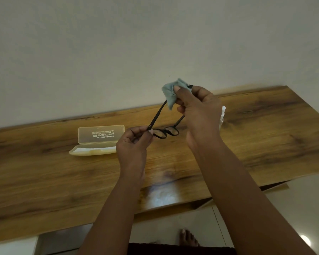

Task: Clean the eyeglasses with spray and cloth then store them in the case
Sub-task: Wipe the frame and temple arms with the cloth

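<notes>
Wooden table (265,129) bears an open case (98,142); left hand (134,144) pinches eyeglasses (166,132), right hand (197,107) pinches cloth (170,92).

One head-worn wide-angle view looks forward and down from close above the wooden bench (265,126), facing the pale wall (155,43), the floor (293,208) showing at the bottom edge.

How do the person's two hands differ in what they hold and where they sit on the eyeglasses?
The left hand pinches the eyeglasses at the frame's corner, low near the table; the right hand is higher, pressing the blue cloth around a temple arm's tip. Left is bare-fingered; right works through cloth. Both grip the same glasses.
</notes>
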